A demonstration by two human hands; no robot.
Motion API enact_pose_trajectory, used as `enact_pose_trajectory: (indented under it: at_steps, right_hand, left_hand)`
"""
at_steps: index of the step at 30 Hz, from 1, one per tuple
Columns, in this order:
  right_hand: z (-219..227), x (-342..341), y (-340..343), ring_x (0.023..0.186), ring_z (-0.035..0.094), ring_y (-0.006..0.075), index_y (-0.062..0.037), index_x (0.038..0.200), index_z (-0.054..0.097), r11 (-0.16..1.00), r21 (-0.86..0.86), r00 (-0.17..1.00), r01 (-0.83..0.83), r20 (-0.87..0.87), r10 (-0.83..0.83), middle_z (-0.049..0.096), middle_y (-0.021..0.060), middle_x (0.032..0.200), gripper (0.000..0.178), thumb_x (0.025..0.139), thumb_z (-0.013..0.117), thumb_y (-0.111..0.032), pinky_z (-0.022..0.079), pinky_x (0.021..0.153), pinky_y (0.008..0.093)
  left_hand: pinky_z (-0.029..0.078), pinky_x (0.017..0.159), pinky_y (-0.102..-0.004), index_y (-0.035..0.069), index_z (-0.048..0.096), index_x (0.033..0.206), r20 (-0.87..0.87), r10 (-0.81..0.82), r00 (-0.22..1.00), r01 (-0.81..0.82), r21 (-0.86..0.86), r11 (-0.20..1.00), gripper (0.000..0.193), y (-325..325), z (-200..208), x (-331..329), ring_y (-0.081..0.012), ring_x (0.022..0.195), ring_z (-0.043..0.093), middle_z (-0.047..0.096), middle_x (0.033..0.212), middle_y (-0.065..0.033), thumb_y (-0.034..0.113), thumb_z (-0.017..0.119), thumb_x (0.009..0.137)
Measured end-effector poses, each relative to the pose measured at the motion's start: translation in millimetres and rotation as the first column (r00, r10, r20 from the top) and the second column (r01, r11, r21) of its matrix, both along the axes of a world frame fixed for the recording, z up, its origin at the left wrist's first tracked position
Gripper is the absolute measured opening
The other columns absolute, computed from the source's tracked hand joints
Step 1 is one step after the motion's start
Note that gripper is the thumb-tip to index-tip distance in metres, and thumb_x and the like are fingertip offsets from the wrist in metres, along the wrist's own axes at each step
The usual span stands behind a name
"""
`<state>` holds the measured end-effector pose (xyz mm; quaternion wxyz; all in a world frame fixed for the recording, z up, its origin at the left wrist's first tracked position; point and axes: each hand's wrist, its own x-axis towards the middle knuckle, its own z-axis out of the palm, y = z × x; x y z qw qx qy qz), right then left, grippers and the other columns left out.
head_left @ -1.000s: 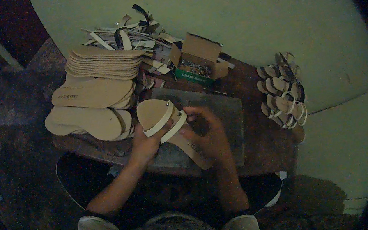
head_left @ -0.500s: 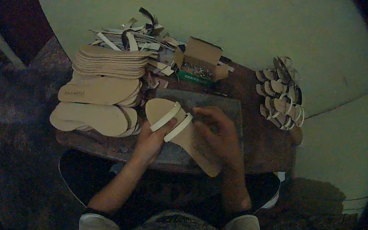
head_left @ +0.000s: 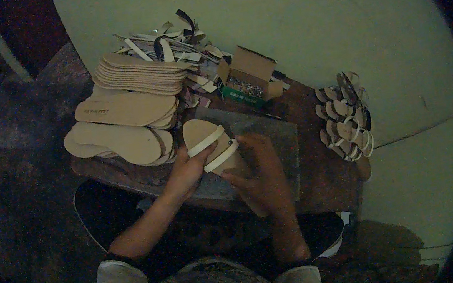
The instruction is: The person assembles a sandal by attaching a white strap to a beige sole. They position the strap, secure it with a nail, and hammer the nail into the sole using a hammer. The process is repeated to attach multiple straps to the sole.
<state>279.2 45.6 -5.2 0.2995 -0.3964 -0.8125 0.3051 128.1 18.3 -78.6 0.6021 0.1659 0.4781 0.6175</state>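
Observation:
A beige sandal with two cream straps is held up over the front middle of the table, its rounded toe end pointing away from me. My left hand is closed on its left edge, with the thumb lying between the two straps. My right hand wraps the sandal's right side just behind the nearer strap. Its thumb lies across the insole and its fingers reach up by that strap's right end. The heel end is mostly hidden by the right hand. Beneath the sandal is a flat grey slab.
Stacked beige insoles stand at the table's left. Behind them is a heap of strap scraps. An open cardboard box holds small metallic pieces. Several strapped sandals are piled at the right edge, against a pale green wall.
My right hand has come onto the sandal behind the straps, its thumb now over the insole. The heel end, visible before, is now mostly covered. My left hand keeps its hold.

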Motion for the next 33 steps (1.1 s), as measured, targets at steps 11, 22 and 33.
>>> enact_pose_trajectory:
  at_steps: [11,22,33]
  right_hand:
    - [-5.5,13.1,-2.7,0.102,0.054,0.0289,-0.0061,0.099,0.057,0.999,0.034,0.996,-0.023,0.082,0.02,0.055,0.0128,0.107,0.047,0.057,0.079,-0.011,0.044,0.087,0.0369]
    - [-26.0,17.3,-0.1,0.103,0.055,0.0285,-0.0076,0.093,0.06,0.996,0.094,0.999,0.008,-0.051,-0.003,0.056,0.0119,0.111,0.038,0.059,0.078,-0.01,0.045,0.087,0.0374]
    - [-35.7,16.9,-1.9,0.103,0.055,0.0276,-0.0071,0.09,0.06,0.992,0.126,0.998,0.027,-0.064,-0.019,0.055,0.0118,0.113,0.037,0.057,0.079,-0.009,0.047,0.085,0.0368]
  left_hand:
    - [0.048,0.08,-0.0318,0.001,0.052,0.113,-0.095,0.044,0.995,-0.053,-0.092,0.994,0.036,-4.0,34.7,3.5,-0.0181,0.095,0.059,0.061,0.103,-0.0088,0.02,0.063,0.085]
    - [0.052,0.075,-0.0313,0.001,0.053,0.111,0.072,0.06,0.996,-0.064,0.058,0.996,0.033,-1.9,16.2,2.6,-0.0188,0.09,0.061,0.061,0.101,-0.0092,0.017,0.063,0.084]
    - [0.051,0.08,-0.0334,0.0,0.052,0.111,0.104,0.075,0.992,-0.079,0.036,0.996,0.036,0.9,4.1,2.8,-0.0199,0.095,0.06,0.06,0.105,-0.0105,0.014,0.066,0.082]
